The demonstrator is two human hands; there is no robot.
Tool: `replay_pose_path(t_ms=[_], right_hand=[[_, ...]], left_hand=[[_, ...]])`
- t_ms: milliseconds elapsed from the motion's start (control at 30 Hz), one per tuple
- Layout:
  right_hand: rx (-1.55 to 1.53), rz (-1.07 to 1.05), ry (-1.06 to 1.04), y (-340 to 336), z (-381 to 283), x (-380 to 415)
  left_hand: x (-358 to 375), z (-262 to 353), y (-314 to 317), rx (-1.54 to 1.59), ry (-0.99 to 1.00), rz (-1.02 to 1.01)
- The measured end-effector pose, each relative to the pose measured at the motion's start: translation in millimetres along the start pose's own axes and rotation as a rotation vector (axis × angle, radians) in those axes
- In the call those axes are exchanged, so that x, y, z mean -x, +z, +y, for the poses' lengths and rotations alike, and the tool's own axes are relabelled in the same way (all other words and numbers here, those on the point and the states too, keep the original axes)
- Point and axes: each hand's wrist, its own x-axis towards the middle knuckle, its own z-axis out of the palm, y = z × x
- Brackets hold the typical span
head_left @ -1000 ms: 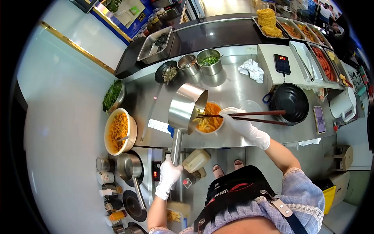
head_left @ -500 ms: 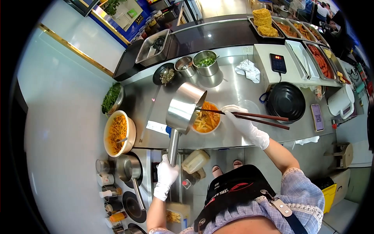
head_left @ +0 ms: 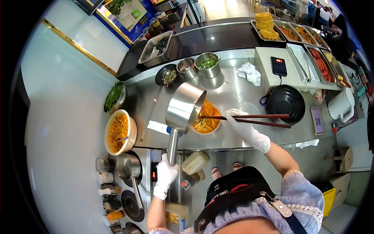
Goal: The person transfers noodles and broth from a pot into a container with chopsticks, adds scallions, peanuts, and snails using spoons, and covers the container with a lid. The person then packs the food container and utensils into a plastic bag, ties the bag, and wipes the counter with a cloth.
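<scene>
My gloved left hand (head_left: 166,174) grips the handle of a steel saucepan (head_left: 181,106). The pan is tipped toward the right, its mouth over the left side of a white bowl (head_left: 205,133). Orange-coloured food (head_left: 206,121), with strips in it, fills the bowl and reaches up to the pan's rim. My gloved right hand (head_left: 243,126) holds a pair of long dark chopsticks (head_left: 265,116). Their tips are at the food by the pan's mouth; the thick ends point right. The inside of the pan is mostly hidden.
A big bowl of orange shreds (head_left: 119,130) and a bowl of greens (head_left: 113,98) stand left. Behind are a pot of chopped greens (head_left: 207,65) and a small black bowl (head_left: 167,76). Stacked black bowls (head_left: 287,104) and a phone (head_left: 317,121) lie right. Another saucepan (head_left: 129,167) sits lower left.
More orange food now shows between the pan's mouth and the bowl. The chopstick tips have shifted slightly down and right. The pan stays tilted in nearly the same place.
</scene>
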Motion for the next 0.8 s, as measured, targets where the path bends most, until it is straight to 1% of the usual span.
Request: replay_pose_path(t_ms=[67, 100, 167, 200, 233, 267, 300, 333, 367, 400, 433, 467, 500, 533, 600, 633, 667, 733, 800], right_hand=[[-0.062, 0.077, -0.092, -4.5, -7.7, 1.4], [-0.061, 0.074, -0.093, -6.2, -7.9, 1.5], [-0.019, 0.022, 0.023, -10.1, -6.6, 2.5], [-0.019, 0.015, 0.022, -11.2, -5.3, 3.0], [0.020, 0.039, -0.032, -12.2, -2.5, 2.8], [0.056, 0.059, -0.085, -13.1, 2.0, 2.9], [0.024, 0.027, -0.018, -16.1, 14.5, 2.7], [0.022, 0.007, -0.023, -17.5, 11.7, 1.4], [-0.009, 0.083, 0.015, -18.7, 3.4, -0.9], [-0.041, 0.154, 0.054, -19.2, -3.3, -4.1], [-0.031, 0.137, 0.062, -22.5, -4.3, -7.3], [-0.123, 0.160, 0.060, -20.6, -6.7, -11.0], [-0.068, 0.178, 0.086, -22.1, -13.7, -13.3], [-0.055, 0.219, 0.082, -22.2, -9.9, -14.2], [-0.051, 0.267, 0.152, -23.3, -7.3, -17.3], [-0.095, 0.278, 0.208, -20.1, -20.5, -19.1], [-0.104, 0.306, 0.169, -18.6, -19.0, -20.7], [-0.379, 0.355, 0.171, -6.4, -26.2, -23.2], [-0.597, 0.234, 0.126, 19.5, -45.4, -26.0]], left_hand=[[0.8, -0.1, 1.3, -0.003, -0.008, -0.011], [0.6, -3.3, 3.8, 0.025, 0.011, 0.008], [-0.2, -15.5, 12.1, 0.056, 0.025, 0.031], [-1.4, -25.6, 19.0, 0.242, -0.024, -0.023], [-1.1, -24.9, 19.5, 0.432, -0.074, -0.073], [1.3, -25.0, 18.8, 0.439, -0.085, -0.066], [2.8, -24.8, 16.3, 0.689, -0.179, -0.191], [5.2, -21.6, 11.7, 0.942, -0.270, -0.314], [9.0, -21.3, 10.7, 1.043, -0.323, -0.353], [14.6, -27.2, 13.5, 1.228, -0.361, -0.393], [22.1, -36.5, 21.6, 1.371, -0.395, -0.395], [31.2, -40.3, 25.9, 1.515, -0.427, -0.388], [45.0, -42.4, 27.4, 1.634, -0.458, -0.368], [58.7, -50.6, 34.8, 1.725, -0.376, -0.375], [89.4, -63.8, 42.0, 1.798, -0.390, -0.334], [104.2, -71.8, 45.5, 1.789, -0.363, -0.292], [118.5, -77.9, 46.7, 1.769, -0.420, -0.220], [146.7, -99.6, 47.3, 1.722, -0.410, -0.152], [174.4, -119.0, 38.4, 1.687, -0.369, -0.068]])
